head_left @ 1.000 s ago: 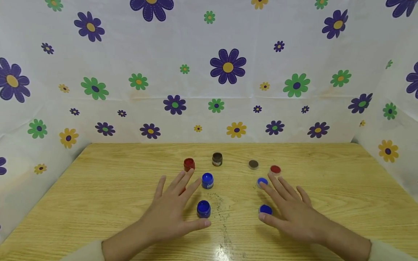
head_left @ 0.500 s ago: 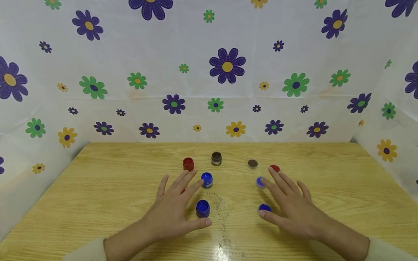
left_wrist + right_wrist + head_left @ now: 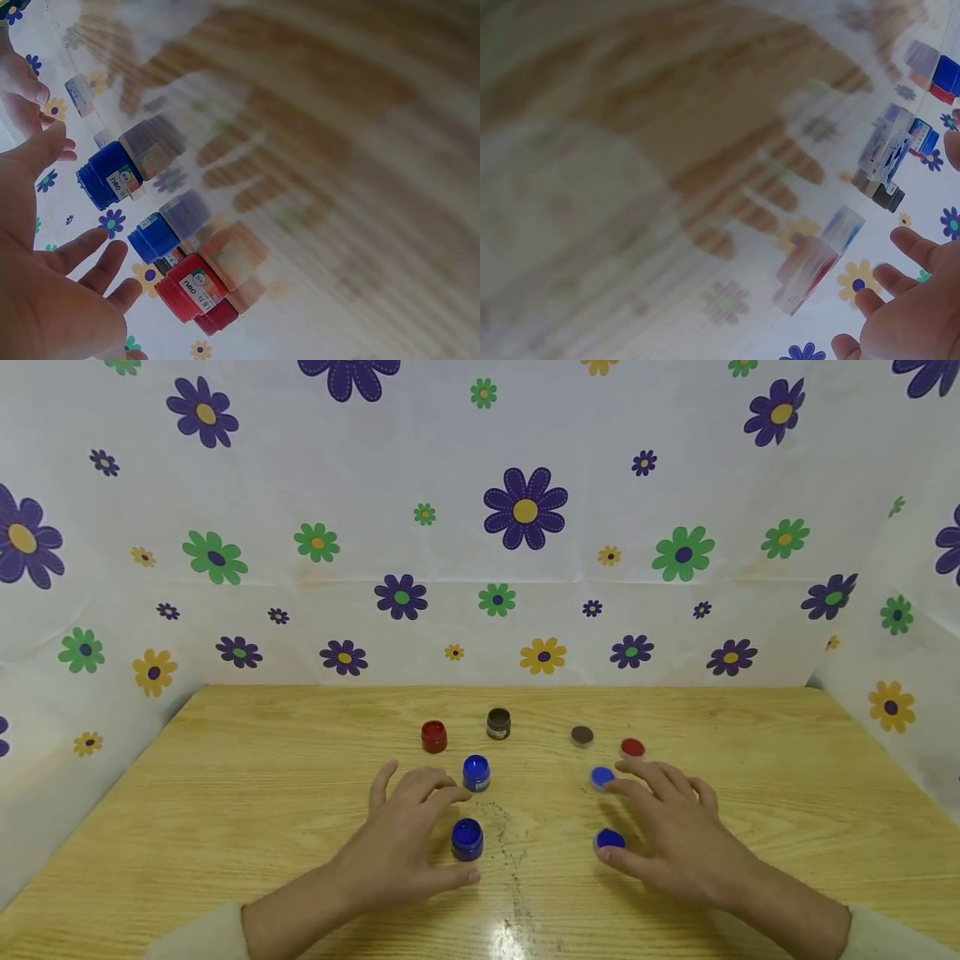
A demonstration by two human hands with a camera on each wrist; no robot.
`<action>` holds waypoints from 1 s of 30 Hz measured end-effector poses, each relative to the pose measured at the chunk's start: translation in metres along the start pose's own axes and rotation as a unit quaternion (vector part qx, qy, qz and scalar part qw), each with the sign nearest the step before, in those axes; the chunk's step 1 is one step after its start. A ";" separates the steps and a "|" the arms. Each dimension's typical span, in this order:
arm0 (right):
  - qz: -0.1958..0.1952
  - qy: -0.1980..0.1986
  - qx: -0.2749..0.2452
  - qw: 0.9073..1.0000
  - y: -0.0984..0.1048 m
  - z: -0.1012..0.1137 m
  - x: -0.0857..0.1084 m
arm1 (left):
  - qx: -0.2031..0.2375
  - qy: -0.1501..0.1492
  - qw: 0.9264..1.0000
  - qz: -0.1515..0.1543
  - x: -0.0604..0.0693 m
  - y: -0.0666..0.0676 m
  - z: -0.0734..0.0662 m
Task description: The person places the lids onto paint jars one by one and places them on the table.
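Note:
My left hand (image 3: 397,852) hovers over the table with its fingers slightly bent, holding nothing. Close to its thumb and index finger stands an uncapped dark blue paint jar (image 3: 467,841); past the fingertips is a brighter blue paint jar (image 3: 476,774). Two red jars appear in the left wrist view: the nearer red jar (image 3: 196,289) is hidden behind my hand in the head view. On the right, my right hand (image 3: 675,839) hovers with loosely bent fingers. Its thumb overlaps the dark blue lid (image 3: 610,838), and its index finger is near the light blue lid (image 3: 602,777); contact cannot be told.
Farther back stand an open red paint jar (image 3: 433,737) and a dark brown jar (image 3: 498,724). A brown lid (image 3: 582,736) and a red lid (image 3: 632,747) lie at the back right. Dark specks mark the wooden table (image 3: 262,777). A flowered cloth (image 3: 450,460) encloses it.
The fingers of both hands have bent and drawn back slightly from their straighter, spread pose. The jars and lids stay where they were.

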State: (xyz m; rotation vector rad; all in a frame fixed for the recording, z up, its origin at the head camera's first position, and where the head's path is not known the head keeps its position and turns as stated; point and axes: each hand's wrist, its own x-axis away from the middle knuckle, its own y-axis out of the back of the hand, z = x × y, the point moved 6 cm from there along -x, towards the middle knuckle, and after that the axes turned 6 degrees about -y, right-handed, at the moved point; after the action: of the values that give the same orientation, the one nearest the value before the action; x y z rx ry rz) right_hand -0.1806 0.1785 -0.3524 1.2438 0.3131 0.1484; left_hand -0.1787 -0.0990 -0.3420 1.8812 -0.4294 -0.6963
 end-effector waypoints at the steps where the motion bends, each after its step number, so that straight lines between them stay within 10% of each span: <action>1: -0.001 0.000 0.003 1.000 0.000 0.000 0.000 | 0.002 -0.002 1.000 0.003 0.000 -0.001 0.000; 30: 0.040 0.019 0.004 0.999 -0.007 0.001 0.000 | 0.004 0.020 0.998 0.055 -0.012 -0.015 0.007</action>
State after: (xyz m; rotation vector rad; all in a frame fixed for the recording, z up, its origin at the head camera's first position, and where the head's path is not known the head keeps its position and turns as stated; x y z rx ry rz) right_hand -0.1808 0.1756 -0.3592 1.2624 0.2977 0.2400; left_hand -0.1930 -0.0912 -0.3545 1.8614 -0.5060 -0.5839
